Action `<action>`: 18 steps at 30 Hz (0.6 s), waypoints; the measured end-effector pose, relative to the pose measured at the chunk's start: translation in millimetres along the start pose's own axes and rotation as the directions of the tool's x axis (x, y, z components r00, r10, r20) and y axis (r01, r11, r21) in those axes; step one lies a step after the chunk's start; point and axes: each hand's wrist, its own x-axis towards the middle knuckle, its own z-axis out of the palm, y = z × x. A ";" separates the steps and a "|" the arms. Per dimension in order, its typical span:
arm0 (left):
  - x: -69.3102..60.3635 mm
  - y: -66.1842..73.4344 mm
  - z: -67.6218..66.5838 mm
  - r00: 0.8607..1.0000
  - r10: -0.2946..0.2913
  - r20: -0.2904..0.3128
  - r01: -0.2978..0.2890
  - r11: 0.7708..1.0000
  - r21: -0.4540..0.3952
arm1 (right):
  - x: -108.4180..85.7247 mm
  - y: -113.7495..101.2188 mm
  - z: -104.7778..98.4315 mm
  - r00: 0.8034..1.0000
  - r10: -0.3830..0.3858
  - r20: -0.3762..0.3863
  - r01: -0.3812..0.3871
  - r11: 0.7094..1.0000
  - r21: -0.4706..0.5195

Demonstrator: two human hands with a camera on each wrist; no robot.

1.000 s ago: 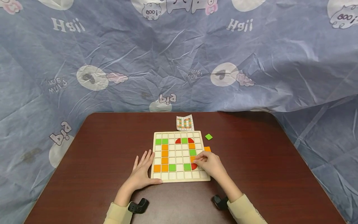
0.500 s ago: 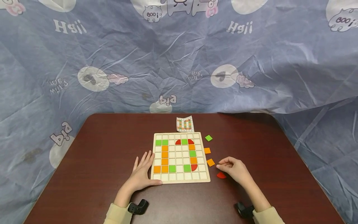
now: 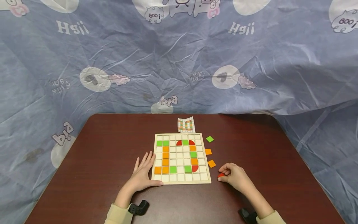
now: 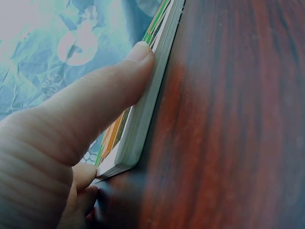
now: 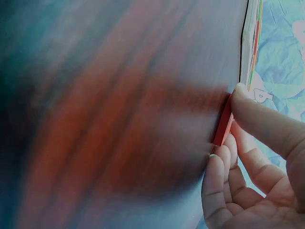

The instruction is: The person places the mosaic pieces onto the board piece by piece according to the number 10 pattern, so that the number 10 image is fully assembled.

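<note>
A pale gridded board (image 3: 180,162) lies on the table with green, orange and red pieces set in its squares. My left hand (image 3: 141,177) rests against the board's left side, its fingers extended along that edge. Its thumb (image 4: 119,78) lies on the front edge in the left wrist view. Right of the board's near corner, my right hand (image 3: 236,178) pinches a red piece (image 3: 221,175) between thumb and fingers. In the right wrist view this red piece (image 5: 224,121) shows only its thin side, near the tabletop; the hand covers part of it.
Two loose orange squares (image 3: 211,163) and a green square (image 3: 209,139) lie along the board's right side. A small pattern card (image 3: 186,125) touches or nearly touches the board's far edge. A grey-blue printed cloth (image 3: 179,56) hangs behind the brown table (image 3: 117,137).
My right hand has moved from the board's right columns to the table at the right, and now pinches the red piece lying there. The left hand has stayed on the board's edge.
</note>
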 end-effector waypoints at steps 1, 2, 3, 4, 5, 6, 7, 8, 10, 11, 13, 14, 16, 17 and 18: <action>0.0 0.2 0.1 1.000 0.001 -0.004 -0.001 1.000 -0.002 | 0.1 -0.6 0.1 1.000 0.002 -0.002 -0.002 1.000 -0.006; 0.1 0.3 0.3 1.000 0.000 -0.006 0.000 1.000 -0.006 | 0.2 -1.2 0.1 1.000 0.002 -0.003 -0.003 1.000 -0.011; 0.2 0.4 0.3 1.000 0.000 -0.007 0.000 1.000 -0.007 | 0.4 -1.6 0.2 1.000 0.004 -0.003 -0.004 1.000 -0.014; 0.4 0.3 0.5 1.000 -0.002 -0.005 0.002 1.000 -0.009 | 0.5 -2.1 0.0 1.000 0.005 -0.002 -0.005 1.000 -0.018; 0.6 0.5 0.3 1.000 -0.008 0.004 0.008 1.000 -0.004 | 0.7 -2.5 -0.2 1.000 0.007 0.000 -0.007 1.000 -0.021; 0.9 0.5 0.4 1.000 -0.008 0.005 0.008 1.000 -0.006 | 1.0 -2.9 -0.4 1.000 0.009 0.004 -0.009 1.000 -0.025; 1.1 0.3 0.3 1.000 -0.013 0.013 0.013 1.000 0.000 | 1.0 -3.2 -0.6 1.000 0.011 0.009 -0.011 1.000 -0.028; 1.2 0.2 0.2 1.000 -0.014 0.016 0.014 1.000 0.000 | 1.0 -3.4 -0.8 1.000 0.016 0.015 -0.015 0.999 -0.031; 1.5 -0.1 0.3 1.000 -0.014 0.019 0.014 1.000 0.001 | 1.1 -3.7 -1.1 0.999 0.024 0.027 -0.023 0.999 -0.034; 1.5 -0.1 0.2 1.000 -0.014 0.020 0.014 1.000 -0.001 | 1.1 -4.0 -1.4 0.999 0.032 0.032 -0.031 0.999 -0.034; 1.6 -0.3 0.2 1.000 -0.015 0.021 0.015 1.000 -0.002 | 1.1 -4.2 -1.6 0.998 0.038 0.045 -0.036 0.999 -0.035; 1.5 -0.2 0.1 1.000 -0.015 0.022 0.015 1.000 -0.005 | 1.4 -4.2 -1.7 0.998 0.034 0.052 -0.032 0.999 -0.039; 1.4 -0.1 0.1 1.000 -0.017 0.021 0.017 1.000 -0.007 | 1.5 -4.9 -2.5 0.998 0.020 0.065 -0.017 0.999 -0.045; 1.4 -0.1 0.1 1.000 -0.017 0.021 0.017 1.000 -0.006 | 1.7 -5.4 -3.0 0.997 0.011 0.072 -0.007 0.999 -0.049; 1.4 -0.1 0.1 1.000 -0.017 0.021 0.017 1.000 -0.008 | 2.1 -5.6 -3.5 0.997 -0.002 0.078 0.006 0.999 -0.052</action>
